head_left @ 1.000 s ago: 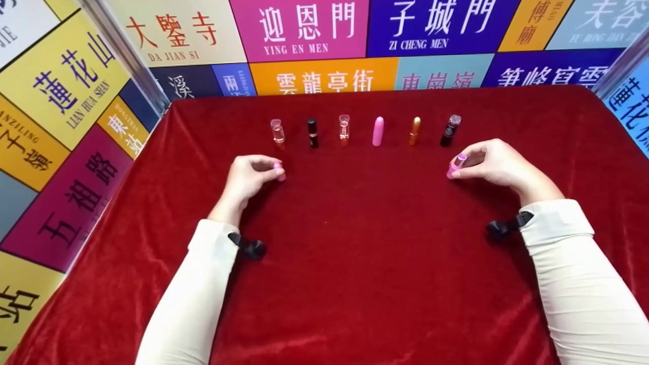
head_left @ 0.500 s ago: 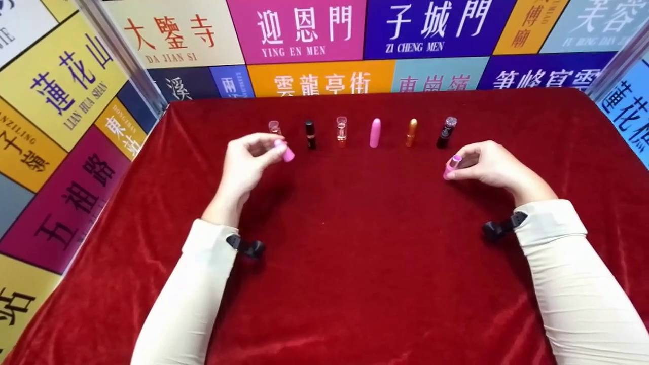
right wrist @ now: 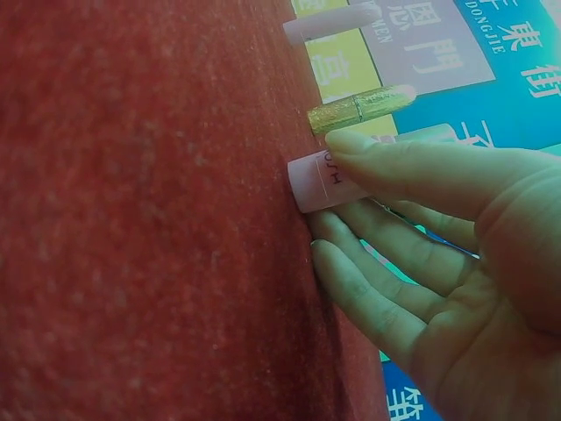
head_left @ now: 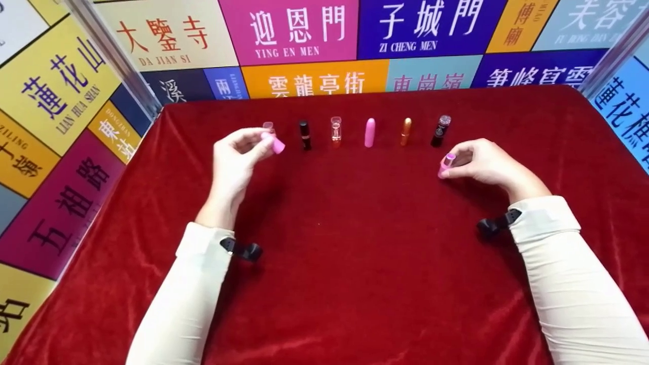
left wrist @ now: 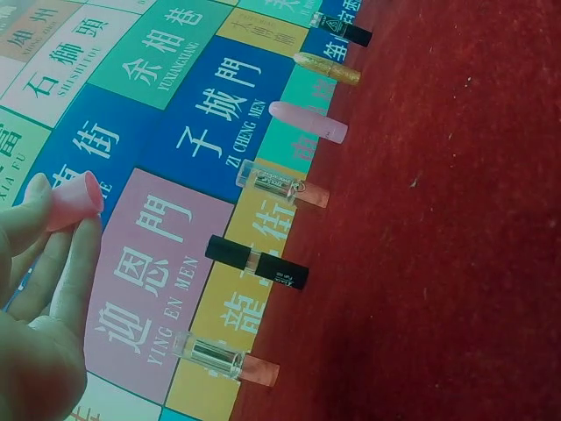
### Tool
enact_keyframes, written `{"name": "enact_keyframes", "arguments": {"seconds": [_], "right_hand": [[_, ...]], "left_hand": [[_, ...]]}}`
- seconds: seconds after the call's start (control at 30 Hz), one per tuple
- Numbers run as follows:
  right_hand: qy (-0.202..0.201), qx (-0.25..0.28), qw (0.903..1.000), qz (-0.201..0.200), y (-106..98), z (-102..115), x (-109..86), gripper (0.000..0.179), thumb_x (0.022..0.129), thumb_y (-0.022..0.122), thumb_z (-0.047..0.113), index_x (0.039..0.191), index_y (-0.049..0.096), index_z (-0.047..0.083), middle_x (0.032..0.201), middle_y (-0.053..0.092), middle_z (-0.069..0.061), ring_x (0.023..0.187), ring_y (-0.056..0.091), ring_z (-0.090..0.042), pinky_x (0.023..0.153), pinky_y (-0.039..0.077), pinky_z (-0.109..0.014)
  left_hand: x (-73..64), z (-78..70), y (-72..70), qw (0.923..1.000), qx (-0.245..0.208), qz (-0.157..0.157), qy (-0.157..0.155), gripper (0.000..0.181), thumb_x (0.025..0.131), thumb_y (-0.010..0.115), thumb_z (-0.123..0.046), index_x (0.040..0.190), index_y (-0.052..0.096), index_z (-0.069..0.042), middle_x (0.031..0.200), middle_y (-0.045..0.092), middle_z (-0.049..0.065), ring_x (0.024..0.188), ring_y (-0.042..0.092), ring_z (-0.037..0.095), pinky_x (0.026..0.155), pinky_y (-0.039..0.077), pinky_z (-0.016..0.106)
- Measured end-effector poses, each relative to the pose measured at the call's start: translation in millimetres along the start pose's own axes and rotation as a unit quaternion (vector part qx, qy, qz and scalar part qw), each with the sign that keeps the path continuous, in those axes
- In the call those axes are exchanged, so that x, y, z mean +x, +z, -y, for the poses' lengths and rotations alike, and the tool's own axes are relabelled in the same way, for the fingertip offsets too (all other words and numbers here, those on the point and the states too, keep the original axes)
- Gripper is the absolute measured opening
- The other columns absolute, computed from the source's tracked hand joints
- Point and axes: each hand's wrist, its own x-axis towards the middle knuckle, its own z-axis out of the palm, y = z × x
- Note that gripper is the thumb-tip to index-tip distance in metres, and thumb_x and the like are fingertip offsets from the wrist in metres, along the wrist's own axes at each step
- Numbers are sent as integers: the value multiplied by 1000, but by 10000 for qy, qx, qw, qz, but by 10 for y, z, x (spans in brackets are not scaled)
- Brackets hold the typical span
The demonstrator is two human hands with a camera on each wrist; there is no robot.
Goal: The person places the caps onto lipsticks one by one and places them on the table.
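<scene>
Raised over the left part of the table, my left hand [head_left: 236,154] pinches a pink lipstick cap [head_left: 277,144] between thumb and fingers. The cap's hollow end shows in the left wrist view. My right hand [head_left: 489,163] holds an uncapped pink lipstick [head_left: 446,166] upright, its base right at the cloth in the right wrist view. A clear-capped lipstick [left wrist: 223,358] stands behind the left hand, partly hidden by it in the head view. Nearest behind the right hand is a black lipstick [head_left: 440,132] with a glittery top.
Along the back of the red cloth [head_left: 334,253] stands a row: a black lipstick [head_left: 304,136], another clear-capped lipstick [head_left: 336,133], a pink bullet-shaped lipstick [head_left: 370,133] and a gold lipstick [head_left: 405,133]. Panels with coloured signs [head_left: 299,33] rise behind the table.
My left hand has lifted off the cloth with the pink cap, which is tilted now, and covers part of the leftmost lipstick. The right hand keeps its hold in nearly the same place.
</scene>
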Motion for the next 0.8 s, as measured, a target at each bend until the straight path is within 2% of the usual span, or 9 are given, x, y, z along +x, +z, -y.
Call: {"name": "enact_keyframes", "arguments": {"seconds": [0.37, 0.57, 0.8], "right_hand": [[-133, 71, 9999, -6, -27, 140, -32, 30, 85, 90, 8, 106, 73, -5, 94, 80, -4, 83, 71, 4, 74, 52, -11], [-377, 278, 9988, -104, -7, 392, -70, 30, 87, 88, 5, 111, 74, -6, 97, 81, -6, 84, 73, 3, 75, 55, -12], [-933, 506, 9940, -266, 94, 747, -167, 34, 87, 89, 5, 116, 75, -5, 96, 80, -2, 84, 73, 1, 74, 56, -13]], "left_hand": [[-19, -30, 11, 9999, -100, 34, 54, 22, 92, 80, 5, 111, 74, 14, 94, 80, 11, 82, 78, 21, 80, 65, 35], [-24, -60, 39, 9997, -251, -26, 70, 22, 91, 80, 7, 111, 75, 13, 104, 79, 15, 84, 77, 20, 80, 65, 34], [-33, -106, 82, 9996, -247, 78, 100, 28, 91, 79, 7, 116, 71, 18, 96, 80, 9, 83, 77, 19, 80, 65, 36]]}}
